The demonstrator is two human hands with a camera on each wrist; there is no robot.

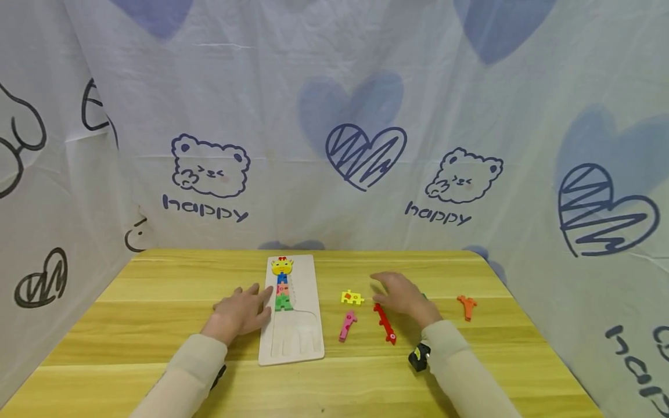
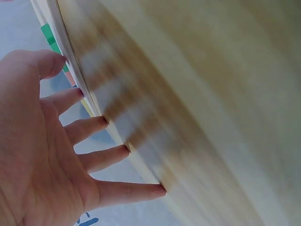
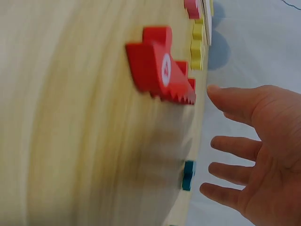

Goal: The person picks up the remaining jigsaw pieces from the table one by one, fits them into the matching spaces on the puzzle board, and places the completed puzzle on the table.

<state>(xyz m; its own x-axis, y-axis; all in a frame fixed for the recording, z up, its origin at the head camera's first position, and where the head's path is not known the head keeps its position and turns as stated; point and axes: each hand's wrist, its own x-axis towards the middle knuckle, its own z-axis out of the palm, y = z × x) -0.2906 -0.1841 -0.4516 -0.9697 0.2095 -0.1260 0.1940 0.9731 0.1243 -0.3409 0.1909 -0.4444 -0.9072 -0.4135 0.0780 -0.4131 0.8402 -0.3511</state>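
Note:
My left hand [image 1: 240,312] lies at the left edge of a pale wooden puzzle board [image 1: 269,348], fingers spread, with thumb and fingertips [image 2: 120,151] at the board and table. Set in the board are a yellow giraffe head [image 1: 282,266], then blue, pink and green neck pieces [image 1: 283,302]. My right hand [image 1: 402,295] hovers over the table with fingers extended and apart, holding nothing. Below its fingertips lies a red puzzle piece [image 1: 385,325], which looms large in the right wrist view. A teal piece [image 3: 188,175] sits under that hand, mostly hidden in the head view.
Between board and right hand lie a yellow piece [image 1: 352,298] and a pink piece [image 1: 347,326]. Farther right is an orange piece [image 1: 467,307]. The wooden table [image 1: 366,389] meets a printed white cloth [image 1: 282,191] along its back and sides.

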